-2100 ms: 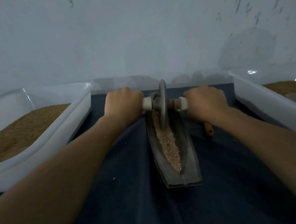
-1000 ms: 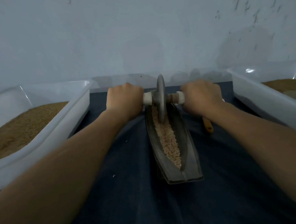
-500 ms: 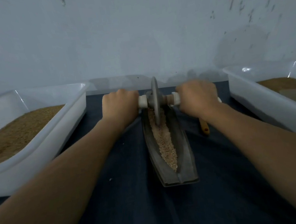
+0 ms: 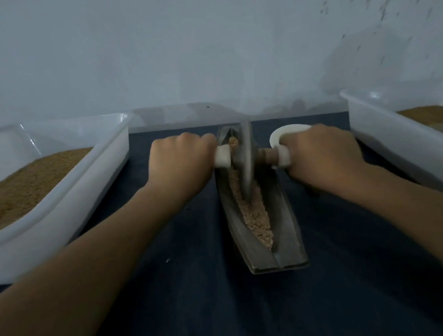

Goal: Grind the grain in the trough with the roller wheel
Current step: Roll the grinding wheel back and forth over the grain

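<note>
Left hand (image 4: pixel 180 166): curled in a fist round the left end of the axle, back of the hand up; it grips firmly with no fingers spread.
Right hand (image 4: pixel 323 154): wrapped round the right end of the axle in the same way, level with the left hand.
Roller wheel (image 4: pixel 247 159): a grey disc standing on edge between the two hands, its lower rim down in the groove among the grain.
Axle (image 4: pixel 267 157): a brown shaft running through the wheel, with a white sleeve showing at the inner edge of each fist.
Trough (image 4: pixel 285 229): a long, narrow, dark boat-shaped piece running from just beyond the hands back toward the person, between the forearms.
Grain (image 4: pixel 258 218): a pale strip along the groove, mostly on the near side of the wheel, with a little showing beyond it at the far end.
White curved object (image 4: pixel 287 130): just beyond the right hand and partly hidden by it; what it is cannot be told.
Left tub (image 4: pixel 55 212): white plastic, outside the left forearm, holding brown meal (image 4: pixel 25 183).
Right tub (image 4: pixel 390 144): white plastic, outside the right forearm, with brown contents (image 4: pixel 433 115) at its far side.
Cloth (image 4: pixel 202 306): dark blue, under the trough, the tubs and both arms.
Wall (image 4: pixel 202 46): pale and scuffed, beyond the hands.
</note>
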